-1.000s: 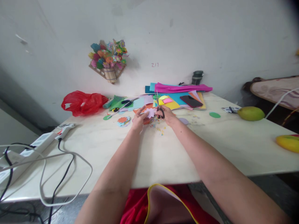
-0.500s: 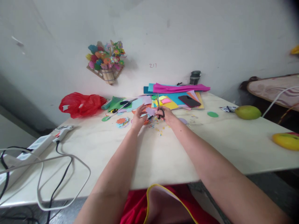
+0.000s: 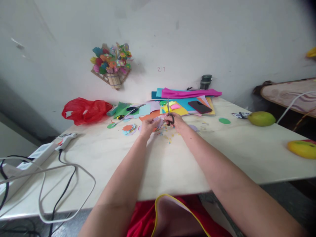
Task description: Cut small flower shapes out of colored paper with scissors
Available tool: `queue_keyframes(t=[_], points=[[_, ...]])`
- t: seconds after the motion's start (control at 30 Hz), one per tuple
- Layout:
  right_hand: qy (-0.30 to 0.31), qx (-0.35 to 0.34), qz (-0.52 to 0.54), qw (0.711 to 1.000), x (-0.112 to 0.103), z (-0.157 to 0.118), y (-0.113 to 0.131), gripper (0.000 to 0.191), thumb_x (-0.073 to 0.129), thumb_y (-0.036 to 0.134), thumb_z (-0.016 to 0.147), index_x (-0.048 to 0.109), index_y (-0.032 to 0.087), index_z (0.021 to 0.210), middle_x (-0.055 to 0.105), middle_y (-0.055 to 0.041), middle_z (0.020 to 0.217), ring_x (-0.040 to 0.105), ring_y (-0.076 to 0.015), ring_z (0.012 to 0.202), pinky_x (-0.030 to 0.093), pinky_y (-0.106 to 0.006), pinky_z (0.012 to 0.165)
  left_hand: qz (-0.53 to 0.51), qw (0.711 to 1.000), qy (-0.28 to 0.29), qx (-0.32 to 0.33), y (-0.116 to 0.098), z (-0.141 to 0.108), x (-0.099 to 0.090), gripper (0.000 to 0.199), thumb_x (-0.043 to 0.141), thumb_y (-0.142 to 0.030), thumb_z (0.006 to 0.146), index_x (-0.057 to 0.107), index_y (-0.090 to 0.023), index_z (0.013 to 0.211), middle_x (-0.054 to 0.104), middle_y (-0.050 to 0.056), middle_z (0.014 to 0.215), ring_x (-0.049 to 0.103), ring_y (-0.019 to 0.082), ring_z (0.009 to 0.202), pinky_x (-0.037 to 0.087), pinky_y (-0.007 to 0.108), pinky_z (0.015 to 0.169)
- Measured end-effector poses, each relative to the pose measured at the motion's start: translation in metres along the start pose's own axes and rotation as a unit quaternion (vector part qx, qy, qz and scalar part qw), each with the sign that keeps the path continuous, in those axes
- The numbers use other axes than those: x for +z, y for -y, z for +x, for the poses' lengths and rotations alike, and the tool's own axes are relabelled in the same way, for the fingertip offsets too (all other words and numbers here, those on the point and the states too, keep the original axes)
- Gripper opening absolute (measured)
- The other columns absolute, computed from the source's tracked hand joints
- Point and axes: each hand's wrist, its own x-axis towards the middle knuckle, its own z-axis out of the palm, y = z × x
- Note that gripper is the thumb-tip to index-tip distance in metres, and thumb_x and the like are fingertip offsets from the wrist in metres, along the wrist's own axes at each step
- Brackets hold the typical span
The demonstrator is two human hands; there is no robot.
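Note:
My right hand [image 3: 174, 120] is closed around black-handled scissors [image 3: 168, 108], whose blades point up and away from me. My left hand [image 3: 148, 126] pinches a light purple paper piece [image 3: 161, 122] just left of the scissors; its exact outline is partly covered by my fingers. Small coloured paper scraps [image 3: 169, 139] lie on the table below my hands. To the left of my left hand sits a pile of scalloped paper cutouts [image 3: 129, 129], with an orange one on top.
Coloured paper sheets [image 3: 184, 110] and a phone [image 3: 199, 107] lie behind my hands. A second pair of scissors [image 3: 134, 109] rests on green paper. There is a red plastic bag [image 3: 86, 111] at the left, cables [image 3: 74, 164] nearer, and a mango [image 3: 261, 118] at the right.
My left hand's fingers, spread half a second ago, have closed on the purple paper. The paper has tilted and moved lower. My right hand still holds the scissors in nearly the same place.

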Motion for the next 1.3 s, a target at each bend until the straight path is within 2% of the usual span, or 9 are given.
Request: queue_keyframes(t=[0.07, 0.2, 0.43, 0.53, 0.7, 0.83, 1.03, 1.17, 1.3], points=[[-0.003, -0.01, 0.009, 1.0, -0.001, 0.002, -0.002, 0.026, 0.077, 0.02, 0.055, 0.061, 0.02, 0.076, 0.065, 0.0014, 0.057, 0.052, -0.0098, 0.048, 0.023, -0.017, 0.036, -0.043, 0.998, 0.022, -0.029, 0.003, 0.001, -0.003, 0.034, 0.095, -0.04, 0.062, 0.072, -0.017, 0.069, 0.069, 0.001, 0.066, 0.068, 0.018, 0.068, 0.057, 0.031, 0.071], [0.016, -0.022, 0.019, 0.999, -0.004, 0.005, -0.004, 0.035, 0.081, 0.026, 0.052, 0.062, 0.02, 0.081, 0.07, -0.0011, 0.063, 0.056, -0.011, 0.051, 0.025, -0.017, 0.037, -0.094, 0.992, 0.048, -0.07, 0.001, 0.0, -0.005, 0.04, 0.096, -0.042, 0.061, 0.072, -0.015, 0.079, 0.073, 0.004, 0.074, 0.07, 0.018, 0.065, 0.06, 0.032, 0.066], [0.058, -0.019, -0.022, 0.998, 0.0, 0.003, -0.001, 0.044, 0.086, 0.027, 0.05, 0.062, 0.019, 0.086, 0.064, 0.0033, 0.061, 0.059, -0.0124, 0.052, 0.025, -0.018, 0.038, -0.11, 0.99, 0.051, -0.071, 0.004, -0.001, -0.005, 0.044, 0.098, -0.043, 0.056, 0.069, -0.015, 0.075, 0.074, 0.004, 0.072, 0.071, 0.018, 0.064, 0.062, 0.033, 0.066], [0.046, -0.025, -0.052, 0.997, 0.004, 0.0, 0.001, 0.043, 0.088, 0.025, 0.052, 0.062, 0.019, 0.086, 0.059, 0.0057, 0.06, 0.057, -0.0116, 0.051, 0.027, -0.019, 0.039, -0.099, 0.992, 0.054, -0.063, 0.007, 0.001, -0.005, 0.046, 0.098, -0.046, 0.056, 0.071, -0.015, 0.076, 0.074, 0.006, 0.071, 0.072, 0.019, 0.064, 0.059, 0.031, 0.063], [0.034, -0.04, -0.102, 0.993, 0.007, 0.001, 0.002, 0.033, 0.077, 0.017, 0.057, 0.061, 0.02, 0.085, 0.055, 0.0081, 0.057, 0.054, -0.0108, 0.051, 0.038, -0.02, 0.047, -0.093, 0.991, 0.063, -0.068, 0.006, 0.001, -0.006, 0.05, 0.102, -0.046, 0.047, 0.072, -0.015, 0.071, 0.075, 0.007, 0.071, 0.07, 0.018, 0.063, 0.056, 0.029, 0.063], [0.037, -0.057, -0.139, 0.988, 0.009, 0.004, -0.001, 0.031, 0.07, 0.015, 0.057, 0.06, 0.02, 0.085, 0.05, 0.0099, 0.055, 0.048, -0.0098, 0.051, 0.035, -0.021, 0.049, -0.071, 0.991, 0.069, -0.085, 0.003, 0.0, -0.007, 0.049, 0.103, -0.044, 0.045, 0.074, -0.014, 0.07, 0.075, 0.009, 0.071, 0.07, 0.019, 0.064, 0.054, 0.029, 0.062], [0.045, -0.071, -0.136, 0.987, 0.011, 0.005, -0.003, 0.031, 0.07, 0.021, 0.056, 0.058, 0.021, 0.084, 0.046, 0.0114, 0.053, 0.043, -0.0093, 0.05, 0.033, -0.023, 0.05, -0.087, 0.991, 0.052, -0.087, 0.005, 0.0, -0.006, 0.041, 0.099, -0.038, 0.05, 0.072, -0.014, 0.07, 0.074, 0.007, 0.07, 0.071, 0.02, 0.065, 0.059, 0.031, 0.066], [0.036, -0.081, -0.135, 0.987, 0.012, 0.005, -0.004, 0.031, 0.069, 0.023, 0.055, 0.058, 0.022, 0.083, 0.042, 0.0123, 0.052, 0.042, -0.0096, 0.05, 0.033, -0.023, 0.05, -0.106, 0.988, 0.065, -0.087, 0.005, -0.002, -0.004, 0.04, 0.097, -0.035, 0.055, 0.072, -0.014, 0.079, 0.076, 0.007, 0.075, 0.073, 0.02, 0.069, 0.062, 0.034, 0.069], [0.031, -0.08, -0.138, 0.987, 0.012, 0.008, -0.006, 0.031, 0.068, 0.022, 0.055, 0.059, 0.022, 0.084, 0.044, 0.0119, 0.052, 0.046, -0.0107, 0.05, 0.034, -0.023, 0.049, -0.098, 0.988, 0.083, -0.084, 0.005, -0.001, -0.005, 0.036, 0.096, -0.033, 0.062, 0.071, -0.012, 0.078, 0.075, 0.007, 0.076, 0.073, 0.019, 0.07, 0.063, 0.035, 0.075]])
